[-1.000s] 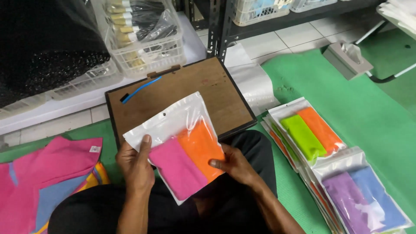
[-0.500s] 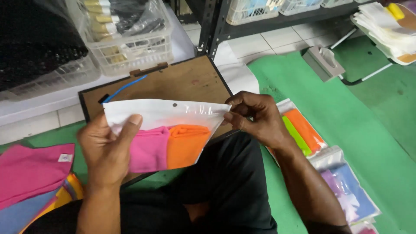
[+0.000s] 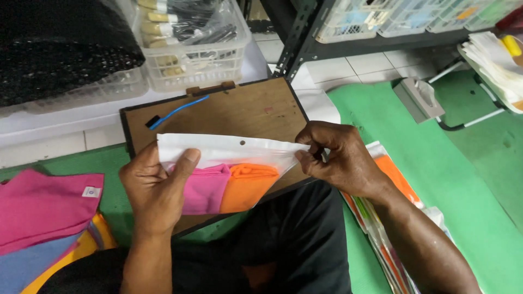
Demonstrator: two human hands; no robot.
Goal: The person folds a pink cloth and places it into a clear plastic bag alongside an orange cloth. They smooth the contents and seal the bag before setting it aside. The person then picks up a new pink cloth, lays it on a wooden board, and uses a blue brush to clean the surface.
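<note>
I hold a clear plastic pouch [image 3: 229,149] with a white top strip and a small hang hole, over a brown wooden board [image 3: 234,111] on my lap. Inside lie a folded pink cloth [image 3: 204,188] and an orange cloth [image 3: 248,185], side by side. My left hand [image 3: 155,190] grips the pouch's left end, thumb laid across the strip. My right hand [image 3: 338,158] pinches the strip's right end between thumb and fingers.
A blue cable tie [image 3: 177,111] lies on the board. Loose pink cloths [image 3: 46,207] are stacked at the left, filled pouches [image 3: 389,174] at the right on the green mat. White baskets [image 3: 196,49] and a dark metal shelf [image 3: 297,38] stand behind.
The pouch was turned from flat on the board to level in front of me. My right hand went from its lower edge to the right end of the top strip.
</note>
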